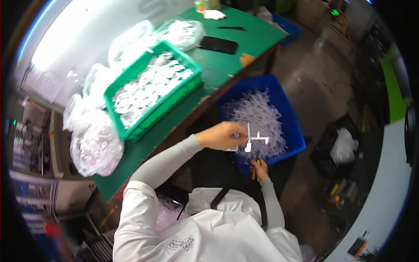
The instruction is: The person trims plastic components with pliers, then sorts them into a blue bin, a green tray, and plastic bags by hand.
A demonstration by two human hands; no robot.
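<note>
A small yellow-handled tool [254, 171] was gripped in the right hand [260, 169], nearest the body. Just above it, a white branched plastic moulding [254, 140] was pinched in the left hand [222, 136], its long stem held upright over the blue plastic bin [288, 113] of similar white pieces. Farther off, a green plastic crate [192, 65] of white parts was seen on the green bench [227, 65].
</note>
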